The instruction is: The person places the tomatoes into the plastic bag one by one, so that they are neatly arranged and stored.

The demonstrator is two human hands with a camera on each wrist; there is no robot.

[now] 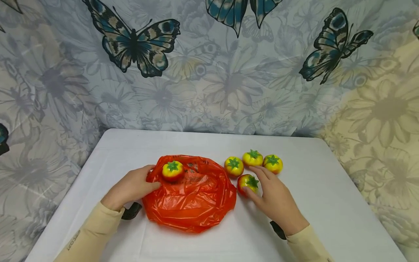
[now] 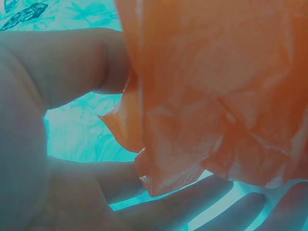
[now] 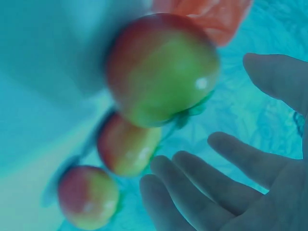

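One red-and-yellow fruit (image 1: 172,172): sits on the red bag (image 1: 191,203), at back left.
Four similar fruits (image 1: 234,167): cluster on the white desk (image 1: 327,203), right of the bag.
Left hand (image 1: 131,187): touches the bag's left edge, fingers spread.
Right hand (image 1: 276,198): frames the nearest of these fruits, fingers spread.

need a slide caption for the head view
Left hand at a red bag topped by one fruit, right hand beside another, three more beyond.

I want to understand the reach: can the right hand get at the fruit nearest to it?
Probably yes: the right hand is open beside the nearest fruit, and nothing visible stands between them.
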